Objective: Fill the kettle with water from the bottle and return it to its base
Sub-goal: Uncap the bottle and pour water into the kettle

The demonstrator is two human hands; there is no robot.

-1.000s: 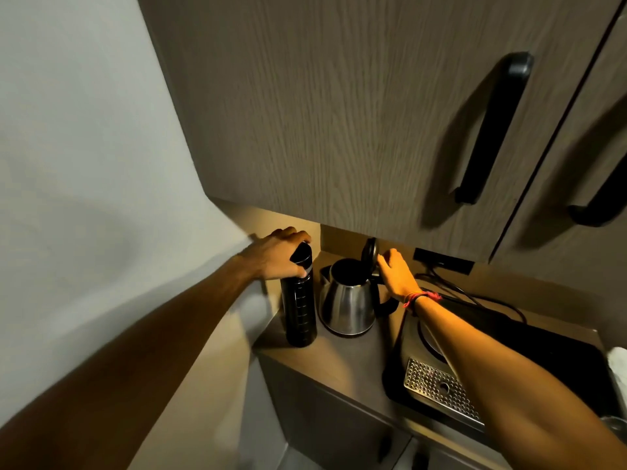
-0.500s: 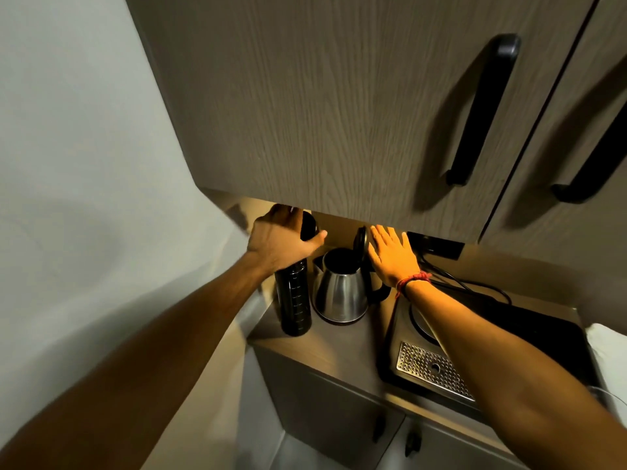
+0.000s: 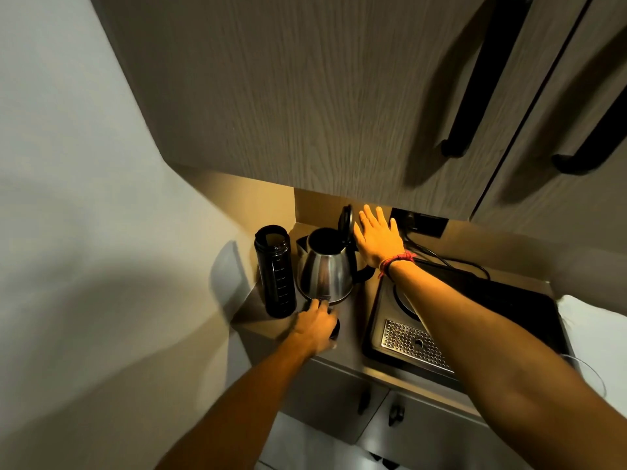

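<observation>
Counter [image 3: 353, 337] carries bottle [image 3: 275, 271], kettle [image 3: 325, 269], black appliance [image 3: 468, 320]. Kettle just beyond left fingers [image 3: 317, 305]; bottle further left.

No legible text, seemingly, anywhere.

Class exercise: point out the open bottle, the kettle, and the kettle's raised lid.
bottle [image 3: 275, 276], head view, on its dark ribbed side.
kettle [image 3: 325, 276], head view, on its steel body.
kettle lid [image 3: 345, 221], head view, on the upright black lid.
</observation>
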